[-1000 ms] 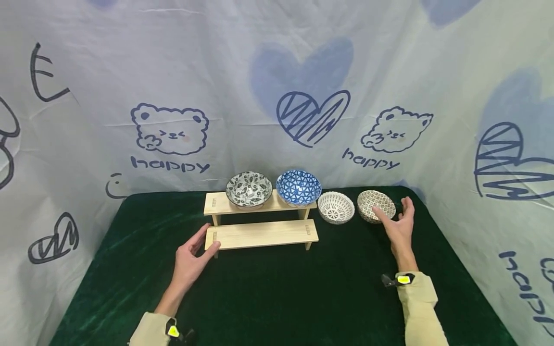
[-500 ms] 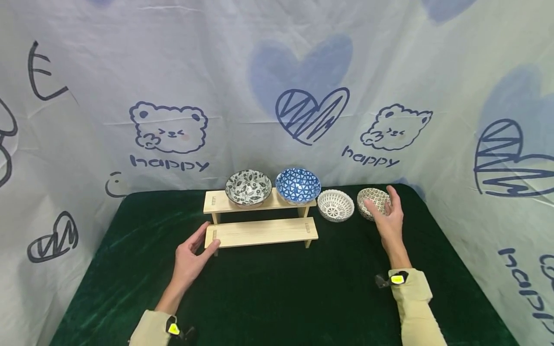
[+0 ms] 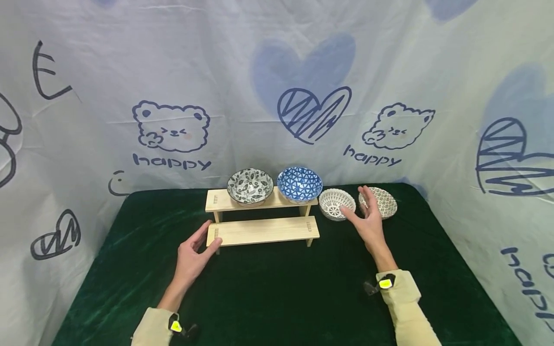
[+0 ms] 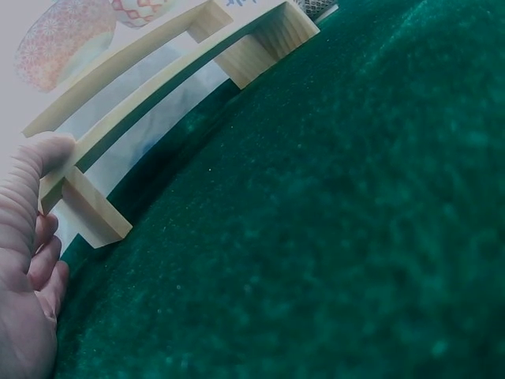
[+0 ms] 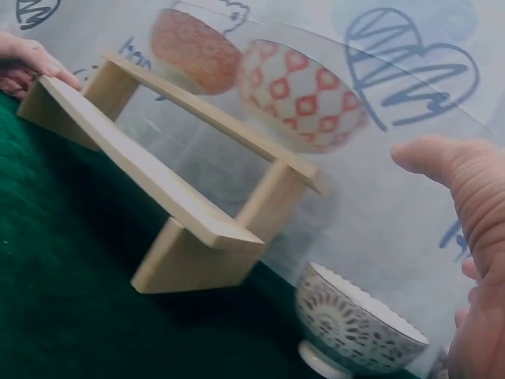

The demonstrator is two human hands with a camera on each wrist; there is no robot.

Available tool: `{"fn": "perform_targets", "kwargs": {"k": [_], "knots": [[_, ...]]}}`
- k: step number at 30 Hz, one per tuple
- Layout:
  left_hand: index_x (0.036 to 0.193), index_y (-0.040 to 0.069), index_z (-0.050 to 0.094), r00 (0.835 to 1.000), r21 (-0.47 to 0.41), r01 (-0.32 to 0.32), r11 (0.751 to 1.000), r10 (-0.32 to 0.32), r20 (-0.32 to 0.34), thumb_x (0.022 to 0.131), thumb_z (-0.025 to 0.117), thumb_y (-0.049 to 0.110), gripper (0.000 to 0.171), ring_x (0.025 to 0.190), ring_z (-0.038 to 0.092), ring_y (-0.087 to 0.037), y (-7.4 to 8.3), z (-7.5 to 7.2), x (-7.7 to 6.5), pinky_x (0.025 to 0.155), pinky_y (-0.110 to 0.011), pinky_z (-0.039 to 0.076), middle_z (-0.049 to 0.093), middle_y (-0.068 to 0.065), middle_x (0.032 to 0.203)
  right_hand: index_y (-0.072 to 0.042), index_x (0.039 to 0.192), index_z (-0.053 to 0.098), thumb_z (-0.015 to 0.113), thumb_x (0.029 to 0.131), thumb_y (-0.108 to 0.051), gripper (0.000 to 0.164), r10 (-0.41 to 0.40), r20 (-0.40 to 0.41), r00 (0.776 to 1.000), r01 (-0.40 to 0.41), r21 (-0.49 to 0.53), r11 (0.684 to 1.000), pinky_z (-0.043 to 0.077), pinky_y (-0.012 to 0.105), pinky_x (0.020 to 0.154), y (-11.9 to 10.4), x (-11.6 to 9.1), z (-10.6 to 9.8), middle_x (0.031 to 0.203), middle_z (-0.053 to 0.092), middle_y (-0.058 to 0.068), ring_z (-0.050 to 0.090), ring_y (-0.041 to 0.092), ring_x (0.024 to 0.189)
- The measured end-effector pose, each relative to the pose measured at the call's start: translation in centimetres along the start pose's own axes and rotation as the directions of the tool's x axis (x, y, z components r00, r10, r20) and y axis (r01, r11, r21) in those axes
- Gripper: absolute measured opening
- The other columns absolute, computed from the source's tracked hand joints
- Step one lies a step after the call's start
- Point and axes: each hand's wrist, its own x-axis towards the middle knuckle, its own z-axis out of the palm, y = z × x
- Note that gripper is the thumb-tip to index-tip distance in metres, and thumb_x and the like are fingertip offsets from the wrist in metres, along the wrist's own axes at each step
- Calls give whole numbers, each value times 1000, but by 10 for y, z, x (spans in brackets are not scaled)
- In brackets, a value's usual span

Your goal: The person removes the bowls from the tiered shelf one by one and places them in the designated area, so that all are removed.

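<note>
My left hand (image 3: 190, 259) rests fingertips against the left end of the two-step pale wooden rack (image 3: 262, 231), grip loose, holding nothing. My right hand (image 3: 368, 222) hovers with its grip spread wide and empty, between the white lattice-patterned bowl (image 3: 335, 203) and the small brown-patterned bowl (image 3: 381, 202), both on the green velvet bench (image 3: 281, 293).

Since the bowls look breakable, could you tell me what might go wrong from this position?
1. The right hand is open between the white lattice bowl and the brown patterned bowl; reaching for one could knock the other.
2. The left hand touches the wooden rack; a nudge might shake the leaf bowl and the blue bowl on its upper shelf.
</note>
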Motion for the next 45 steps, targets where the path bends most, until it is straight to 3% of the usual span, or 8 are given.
{"fn": "perform_targets", "kwargs": {"k": [10,16,24,34,37,45], "knots": [[152,11,55,1000,-17,1,1000,-1,-7,95,80,25,64,143,52,-28,-1,-1,0,117,-45,40,54,-9,155,-12,167,18,84,89,-21,102,-56,115,992,54,23,998,16,50,130,-9,1,26,171,27,10,19,26,160],[154,11,53,1000,10,5,1000,-5,4,97,78,30,65,144,51,-27,-2,0,0,119,-46,40,53,-8,156,-12,167,15,88,84,-21,111,-94,195,976,97,-6,995,15,53,130,-20,5,45,173,24,10,16,29,160],[153,10,53,1000,-7,0,1000,0,2,96,78,28,65,145,50,-30,-1,0,-1,119,-47,39,53,-10,156,-10,167,12,85,85,-13,110,-131,264,955,120,59,991,16,50,130,-34,10,67,173,21,12,19,29,160],[155,5,49,999,-5,35,999,-35,20,97,77,20,66,147,46,-33,8,-1,-2,121,-49,37,49,-15,158,-14,168,12,86,85,-18,111,-89,291,952,68,84,994,14,49,130,-43,15,85,172,20,12,19,31,160],[155,9,50,1000,1,24,1000,-24,17,97,77,24,66,147,47,-31,0,0,-1,121,-47,38,50,-12,158,-14,168,11,86,86,-18,111,-72,286,955,53,75,996,18,49,129,-44,18,88,171,20,13,20,33,159],[156,5,48,999,-12,32,999,-32,19,97,77,19,67,148,45,-35,1,0,-1,121,-50,36,48,-16,159,-14,168,8,86,84,-15,114,-43,299,953,15,94,995,27,49,127,-50,21,89,171,18,17,24,36,157]]}}
